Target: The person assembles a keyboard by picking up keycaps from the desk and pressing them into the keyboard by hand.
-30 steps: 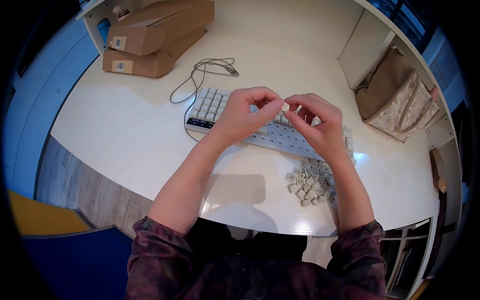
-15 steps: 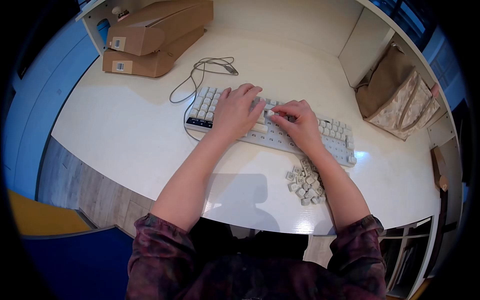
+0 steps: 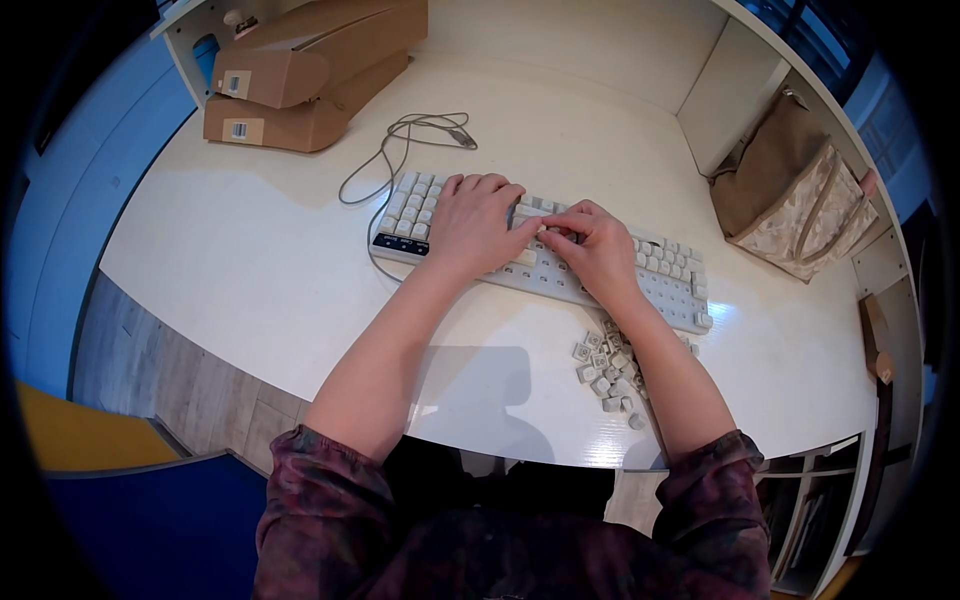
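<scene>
Head view. Right hand (image 3: 598, 250): grip nearly closed, thumb and forefinger pinching a keycap (image 3: 542, 229), mostly hidden, at the middle of the keyboard (image 3: 552, 273) on the tabletop (image 3: 250, 250). Judgement: hold cap level, in line with its switch stem; force straight, no twist. Left hand (image 3: 474, 225): grip loosely open, palm down over keys, thumb extended to the pinch; contact unclear. Right forearm slants in beside loose keycaps (image 3: 601, 372).
</scene>
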Demonstrator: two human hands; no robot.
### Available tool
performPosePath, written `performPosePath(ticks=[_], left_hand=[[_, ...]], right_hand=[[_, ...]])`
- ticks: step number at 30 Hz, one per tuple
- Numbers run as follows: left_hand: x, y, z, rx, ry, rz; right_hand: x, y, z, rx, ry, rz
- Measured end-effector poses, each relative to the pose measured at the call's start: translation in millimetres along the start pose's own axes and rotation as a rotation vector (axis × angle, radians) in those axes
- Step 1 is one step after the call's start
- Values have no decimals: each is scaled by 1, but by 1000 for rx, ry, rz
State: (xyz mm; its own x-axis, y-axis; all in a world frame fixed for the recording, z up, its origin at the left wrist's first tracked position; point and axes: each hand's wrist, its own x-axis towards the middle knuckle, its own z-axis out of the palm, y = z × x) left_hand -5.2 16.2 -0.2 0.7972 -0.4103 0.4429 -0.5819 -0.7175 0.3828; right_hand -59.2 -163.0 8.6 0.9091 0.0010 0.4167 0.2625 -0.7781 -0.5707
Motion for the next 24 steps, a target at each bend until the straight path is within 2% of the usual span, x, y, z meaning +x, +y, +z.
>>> performPosePath(ticks=[13, 24], left_hand=[[6, 3, -7, -20, -128, -84], [5, 1, -3, 3, -99, -63]], right_hand=[[0, -2, 0, 19, -4, 17], [-3, -5, -1, -15, 3, -53]])
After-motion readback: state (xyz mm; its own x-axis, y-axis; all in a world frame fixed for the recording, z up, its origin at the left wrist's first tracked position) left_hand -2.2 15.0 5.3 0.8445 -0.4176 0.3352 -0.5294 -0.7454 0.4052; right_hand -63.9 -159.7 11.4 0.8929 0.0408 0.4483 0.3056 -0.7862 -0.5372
